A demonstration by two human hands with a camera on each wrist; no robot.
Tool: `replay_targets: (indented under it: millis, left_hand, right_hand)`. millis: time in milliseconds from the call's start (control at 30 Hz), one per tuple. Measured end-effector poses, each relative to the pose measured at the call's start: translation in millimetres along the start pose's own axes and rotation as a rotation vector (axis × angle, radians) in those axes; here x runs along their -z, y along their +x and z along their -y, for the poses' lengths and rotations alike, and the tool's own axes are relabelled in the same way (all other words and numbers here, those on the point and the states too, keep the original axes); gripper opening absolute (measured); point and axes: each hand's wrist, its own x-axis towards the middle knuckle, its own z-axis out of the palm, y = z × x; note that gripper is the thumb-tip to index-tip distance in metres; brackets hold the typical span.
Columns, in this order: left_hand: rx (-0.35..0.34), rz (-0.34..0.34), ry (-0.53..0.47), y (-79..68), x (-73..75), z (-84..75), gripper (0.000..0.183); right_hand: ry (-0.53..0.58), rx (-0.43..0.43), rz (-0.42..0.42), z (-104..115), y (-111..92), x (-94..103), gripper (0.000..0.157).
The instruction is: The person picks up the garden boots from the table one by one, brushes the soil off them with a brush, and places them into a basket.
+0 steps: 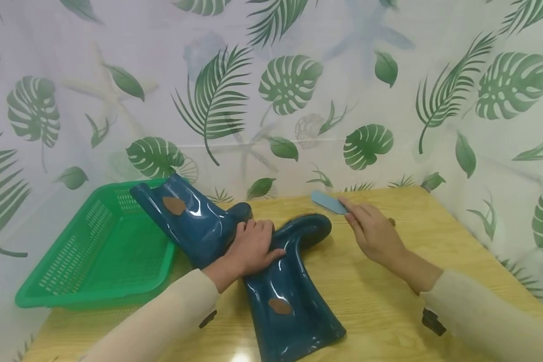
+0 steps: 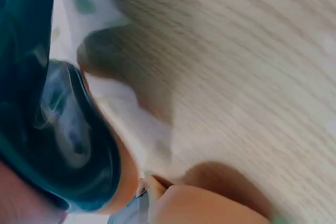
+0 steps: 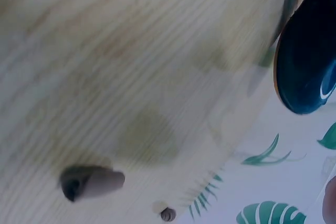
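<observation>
A pair of glossy dark blue rain boots lies on the table, each with a brown patch on its shaft. My left hand (image 1: 251, 246) grips the near boot (image 1: 294, 291) around its ankle, beside the far boot (image 1: 194, 216). That hand hides where the boots meet. In the left wrist view, a boot's rounded toe (image 2: 79, 135) with an orange-brown sole edge stands close to my fingers. My right hand (image 1: 373, 229) pinches a light blue brush (image 1: 328, 202) by one end, beyond and apart from the near boot's toe. Part of a boot (image 3: 307, 56) also appears in the right wrist view.
A green plastic basket (image 1: 99, 296) with perforated sides stands at the left, close by the far boot's shaft. Small dark brown lumps (image 3: 92, 182) lie on the wood-grain table (image 1: 389, 311). Behind the table's far edge hangs a leaf-printed white sheet (image 1: 326, 125).
</observation>
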Motion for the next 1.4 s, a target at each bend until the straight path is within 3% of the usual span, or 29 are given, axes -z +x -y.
replay_targets:
  millis: [167, 267, 400, 533, 700, 833, 1067, 1200, 1400]
  left_hand:
    - [-0.043, -0.111, 0.157, -1.4, -11.7, 1.8, 0.049]
    - [-0.046, -0.125, 0.142, -4.3, -23.5, 5.6, 0.049]
    - [-0.030, -0.140, 0.067, -9.3, -36.8, 8.9, 0.057]
    - [-0.019, -0.127, 0.107, -11.5, -44.4, 11.1, 0.065]
    - [-0.047, -0.109, 0.192, -14.8, -47.3, 12.8, 0.066]
    - [-0.066, -0.096, 0.226, -17.9, -49.7, 14.4, 0.068]
    - [-0.090, -0.147, 0.231, -15.8, -53.9, 17.4, 0.067]
    - [-0.088, -0.144, 0.225, -15.2, -56.0, 17.7, 0.067]
    - [-0.078, -0.124, 0.245, -15.2, -55.0, 16.9, 0.068]
  right_hand:
    - [-0.051, 0.017, 0.012, -9.4, -0.9, 0.1, 0.039]
    - [-0.080, 0.029, 0.057, -16.1, -5.0, -1.2, 0.042]
    - [-0.089, -0.008, 0.189, -27.7, -12.4, -2.0, 0.044]
    - [-0.066, -0.040, 0.266, -41.1, -14.3, -3.0, 0.038]
    - [-0.017, 0.030, 0.250, -52.2, -8.8, -4.6, 0.034]
    - [0.017, 0.080, 0.290, -55.8, -6.0, -5.7, 0.035]
    - [0.069, 0.056, 0.344, -60.2, -5.0, -4.8, 0.034]
    - [0.084, 0.077, 0.328, -61.5, -6.1, -10.8, 0.036]
    - [0.080, 0.144, 0.239, -52.2, -1.0, -24.8, 0.037]
